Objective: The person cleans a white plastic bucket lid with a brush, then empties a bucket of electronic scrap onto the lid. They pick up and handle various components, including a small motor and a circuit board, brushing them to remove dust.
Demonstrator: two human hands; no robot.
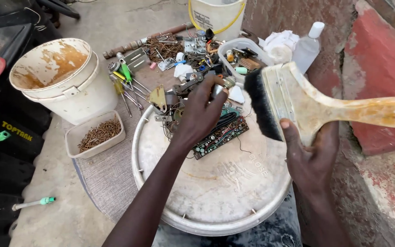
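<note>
Several things crowd the far edge of the round white lid (216, 192): screwdrivers (126, 77), loose screws, a plastic tub of parts (243, 57) and a clear bottle (306, 48). Left stand a stained white bucket (65, 77) and a tray of nails (98, 133). The left hand (202, 112) curls over a green circuit board (222, 135), fingertips pinching a small metal part. The right hand (309, 155), near right, grips a wide black-bristled paintbrush (298, 103).

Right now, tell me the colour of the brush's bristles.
Black, on the brush in the right hand; head view.
</note>
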